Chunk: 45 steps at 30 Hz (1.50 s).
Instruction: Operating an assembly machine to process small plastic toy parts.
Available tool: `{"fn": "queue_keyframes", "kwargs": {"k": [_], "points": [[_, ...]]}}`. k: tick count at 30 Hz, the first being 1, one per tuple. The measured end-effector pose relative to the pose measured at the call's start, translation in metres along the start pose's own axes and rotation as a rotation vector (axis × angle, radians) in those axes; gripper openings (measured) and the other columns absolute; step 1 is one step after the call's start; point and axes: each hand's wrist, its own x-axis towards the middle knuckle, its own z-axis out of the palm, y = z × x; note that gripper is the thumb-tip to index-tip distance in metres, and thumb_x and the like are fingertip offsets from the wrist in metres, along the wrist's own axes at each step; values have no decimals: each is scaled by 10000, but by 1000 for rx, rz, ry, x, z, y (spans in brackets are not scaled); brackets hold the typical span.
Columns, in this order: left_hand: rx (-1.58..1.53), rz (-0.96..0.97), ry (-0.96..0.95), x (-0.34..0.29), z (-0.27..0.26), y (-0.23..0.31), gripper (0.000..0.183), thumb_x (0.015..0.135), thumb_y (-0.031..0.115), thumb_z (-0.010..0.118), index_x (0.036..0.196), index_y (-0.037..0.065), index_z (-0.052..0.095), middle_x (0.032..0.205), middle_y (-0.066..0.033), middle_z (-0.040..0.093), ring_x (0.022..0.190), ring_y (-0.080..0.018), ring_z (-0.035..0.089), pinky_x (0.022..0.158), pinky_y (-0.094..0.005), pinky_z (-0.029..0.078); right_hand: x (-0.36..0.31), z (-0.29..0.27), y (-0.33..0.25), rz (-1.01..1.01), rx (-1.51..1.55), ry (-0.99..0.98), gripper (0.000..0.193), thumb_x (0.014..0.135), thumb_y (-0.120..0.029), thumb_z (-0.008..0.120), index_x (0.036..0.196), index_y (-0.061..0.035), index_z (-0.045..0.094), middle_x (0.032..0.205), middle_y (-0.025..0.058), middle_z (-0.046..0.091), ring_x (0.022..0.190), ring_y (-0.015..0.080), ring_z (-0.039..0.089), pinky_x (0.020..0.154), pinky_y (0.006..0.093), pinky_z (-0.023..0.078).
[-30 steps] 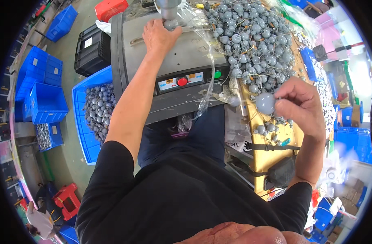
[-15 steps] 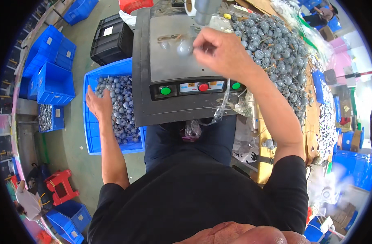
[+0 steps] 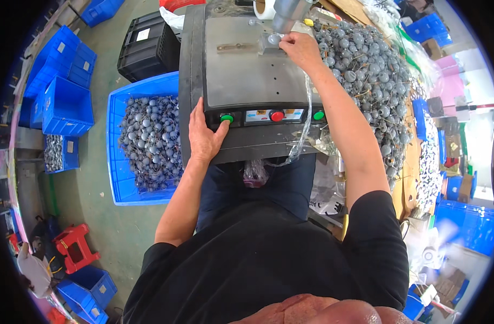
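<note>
Up top, right hand (image 3: 301, 47) pinches a small round grey metal ball (image 3: 273, 39) under the press head; left hand (image 3: 204, 137), fingers loose, thumbs the green round button (image 3: 226, 117)

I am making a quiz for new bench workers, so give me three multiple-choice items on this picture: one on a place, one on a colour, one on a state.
1. Where does the left hand rest?
A. in the blue plastic crate of grey round parts
B. at the left green round button on the grey machine's front panel
C. on the red stool

2. What colour is the middle round button on the panel?
A. red
B. yellow
C. blue

3. What is the right hand doing?
A. hanging free beside the machine
B. holding a small grey round part under the machine's metal head
C. pressing a button

Answers:
1 B, the thumb lies on the left green round button.
2 A, it sits red between two green ones.
3 B, its fingertips pinch the small grey round part on the machine top.
</note>
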Motion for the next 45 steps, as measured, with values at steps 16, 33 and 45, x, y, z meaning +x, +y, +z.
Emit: {"fn": "queue_keyframes", "kwargs": {"k": [16, 33, 45], "points": [[-3, 32, 31, 0, -1, -1, 929, 817, 298, 850, 1568, 4, 389, 1428, -251, 544, 1320, -424, 534, 1114, -473, 452, -112, -72, -52, 228, 248, -3, 336, 911, -344, 703, 1015, -37, 789, 886, 185, 763, 830, 332, 743, 775, 410, 571], [9, 81, 47, -1, 7, -8, 906, 845, 287, 862, 1560, -25, 400, 1426, -271, 543, 1328, -430, 535, 1124, -463, 441, -234, 15, -1, 820, 1153, 431, 308, 993, -344, 727, 1034, -39, 712, 844, 30, 690, 719, 116, 637, 628, 267, 518], [-16, 182, -5, 0, 14, -16, 771, 932, 261, 817, 1516, -90, 457, 1466, -229, 577, 1346, -316, 551, 1157, -390, 396, -284, -74, -39, 496, 755, 152, 212, 937, -204, 756, 1020, -10, 725, 871, 55, 729, 712, 106, 652, 632, 256, 510]]}}
